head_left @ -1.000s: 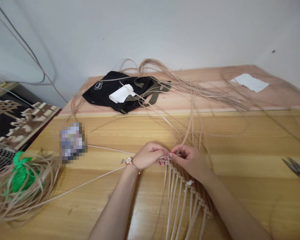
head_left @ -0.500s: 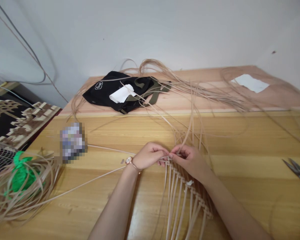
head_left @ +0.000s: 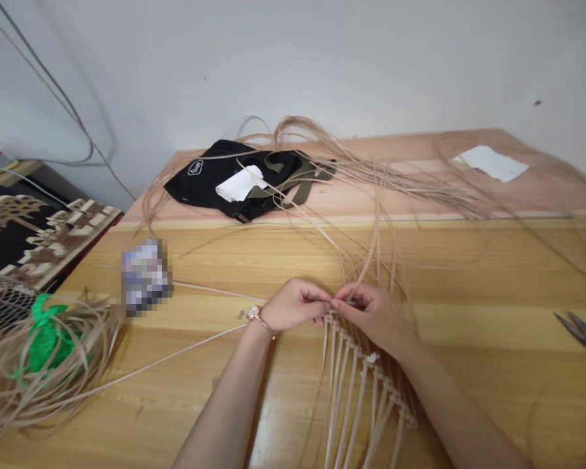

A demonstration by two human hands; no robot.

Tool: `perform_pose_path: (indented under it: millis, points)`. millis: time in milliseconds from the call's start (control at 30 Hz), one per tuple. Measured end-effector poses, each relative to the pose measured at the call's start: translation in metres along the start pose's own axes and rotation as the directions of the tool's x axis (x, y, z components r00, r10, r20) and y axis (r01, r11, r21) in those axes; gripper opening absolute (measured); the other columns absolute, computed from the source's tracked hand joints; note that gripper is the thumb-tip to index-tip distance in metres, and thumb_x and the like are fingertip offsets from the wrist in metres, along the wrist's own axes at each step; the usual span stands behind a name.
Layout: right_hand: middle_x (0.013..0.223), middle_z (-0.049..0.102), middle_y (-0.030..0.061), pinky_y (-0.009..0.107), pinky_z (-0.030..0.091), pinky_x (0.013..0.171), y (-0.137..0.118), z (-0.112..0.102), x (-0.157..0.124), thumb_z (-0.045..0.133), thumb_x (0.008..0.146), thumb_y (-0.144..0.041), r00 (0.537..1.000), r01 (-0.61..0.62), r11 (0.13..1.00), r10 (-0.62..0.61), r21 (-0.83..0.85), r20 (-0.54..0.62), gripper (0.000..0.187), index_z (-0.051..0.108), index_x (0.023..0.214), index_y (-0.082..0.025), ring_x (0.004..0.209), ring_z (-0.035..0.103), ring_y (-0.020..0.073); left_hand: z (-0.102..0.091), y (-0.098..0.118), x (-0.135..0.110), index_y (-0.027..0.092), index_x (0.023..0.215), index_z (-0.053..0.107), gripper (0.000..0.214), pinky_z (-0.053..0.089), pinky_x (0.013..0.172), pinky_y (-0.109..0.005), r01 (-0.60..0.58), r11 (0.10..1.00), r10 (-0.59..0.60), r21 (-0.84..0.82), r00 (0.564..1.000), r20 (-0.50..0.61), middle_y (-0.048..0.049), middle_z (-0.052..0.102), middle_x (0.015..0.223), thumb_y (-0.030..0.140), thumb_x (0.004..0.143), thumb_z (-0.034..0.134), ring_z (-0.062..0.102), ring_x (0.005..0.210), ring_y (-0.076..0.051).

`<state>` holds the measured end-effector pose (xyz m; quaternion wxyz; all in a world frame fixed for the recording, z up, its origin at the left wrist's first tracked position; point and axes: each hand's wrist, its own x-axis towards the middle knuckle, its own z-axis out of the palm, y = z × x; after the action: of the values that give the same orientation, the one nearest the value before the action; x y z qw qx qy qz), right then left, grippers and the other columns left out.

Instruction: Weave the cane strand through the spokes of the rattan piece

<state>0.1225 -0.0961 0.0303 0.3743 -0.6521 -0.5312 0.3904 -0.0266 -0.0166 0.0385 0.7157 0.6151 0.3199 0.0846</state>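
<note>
A flat cane weave (head_left: 366, 384) is laid on the wooden table (head_left: 473, 397), its top edge held up at the hands and its row of parallel stakes running toward the wearer. A small white scrap (head_left: 371, 357) is caught on the weave. Long loose strands (head_left: 371, 247) are fanned out beyond its top edge.

The left hand (head_left: 295, 306) is held just left of the weave's top corner, with the palm turned down, the wrist slightly bent and the forearm angled in from the lower left. A watch (head_left: 254, 314) is worn on that wrist. The right hand (head_left: 374, 316) is held over the top edge, with the forearm angled in from the lower right. The two hands nearly meet. Both are curled almost shut, with fingertips pinched on the strands at the top corner, though the exact hold is partly hidden by the fingers.

Left of the weave, a coil of cane (head_left: 39, 374) is tied with green cord (head_left: 49, 339), and a pixelated object (head_left: 145, 277) lies near it. Beyond the weave are a black bag (head_left: 229, 182) and a white paper (head_left: 491, 163). To its right, scissors (head_left: 581, 335) are placed near the table edge.
</note>
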Motion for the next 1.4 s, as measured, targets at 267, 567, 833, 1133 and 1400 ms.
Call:
perform_pose_path:
  millis: [267, 567, 833, 1133, 1400]
  points:
    - [0.062, 0.059, 0.0003, 0.021, 0.036, 0.048, 0.0018, 0.0004, 0.001, 0.054, 0.073, -0.032, 1.0, -0.01, 1.0, 0.01, -0.004, 0.015, 0.017, 0.059, 0.07, -0.017, 0.054, 0.05, 0.0114, -0.0009, 0.0005, -0.0001, 0.009, 0.067, 0.064, 0.021, 0.042, 0.047, -0.019, 0.049, 0.996, -0.053, -0.07, 0.997, -0.057, -0.0033, 0.061, 0.059, 0.018, 0.062, 0.045, 0.055, 0.048, -0.01]
    - [0.061, 0.058, -0.0003, 0.021, 0.035, 0.048, 0.0036, 0.0006, 0.0005, 0.054, 0.073, -0.033, 1.0, -0.013, 1.0, 0.013, 0.001, 0.021, 0.017, 0.059, 0.07, -0.017, 0.053, 0.049, 0.011, 0.0001, 0.0019, 0.0001, 0.009, 0.063, 0.062, 0.026, 0.041, 0.048, -0.022, 0.05, 0.992, -0.058, -0.114, 0.996, -0.063, -0.0044, 0.06, 0.057, 0.019, 0.056, 0.039, 0.055, 0.049, -0.013]
    - [0.061, 0.057, -0.0007, 0.021, 0.034, 0.047, 0.0041, 0.0012, 0.0006, 0.054, 0.073, -0.034, 0.999, -0.023, 1.0, 0.023, 0.017, 0.027, 0.018, 0.059, 0.071, -0.017, 0.053, 0.048, 0.0106, 0.0002, 0.0022, -0.0004, 0.008, 0.065, 0.063, 0.026, 0.042, 0.049, -0.022, 0.052, 0.991, -0.061, -0.121, 0.996, -0.072, -0.0043, 0.06, 0.056, 0.019, 0.056, 0.041, 0.055, 0.048, -0.013]
    - [0.061, 0.058, -0.0016, 0.019, 0.035, 0.049, 0.0013, -0.0009, 0.0006, 0.055, 0.072, -0.031, 1.0, -0.021, 0.999, 0.02, 0.028, 0.024, 0.015, 0.059, 0.07, -0.017, 0.054, 0.048, 0.0097, -0.0005, -0.0009, 0.0009, 0.009, 0.071, 0.064, 0.016, 0.041, 0.048, -0.019, 0.047, 0.995, -0.05, -0.085, 0.998, -0.033, -0.0022, 0.06, 0.06, 0.019, 0.062, 0.055, 0.054, 0.047, -0.009]
    - [0.06, 0.057, -0.0017, 0.019, 0.035, 0.048, 0.0006, -0.0006, 0.0002, 0.056, 0.072, -0.031, 1.0, -0.022, 0.999, 0.022, 0.026, 0.017, 0.014, 0.059, 0.069, -0.017, 0.053, 0.048, 0.0095, -0.0008, -0.0006, 0.0, 0.008, 0.071, 0.065, 0.014, 0.041, 0.047, -0.018, 0.04, 0.997, -0.042, -0.064, 0.999, -0.025, -0.0022, 0.06, 0.06, 0.013, 0.062, 0.055, 0.053, 0.047, -0.007]
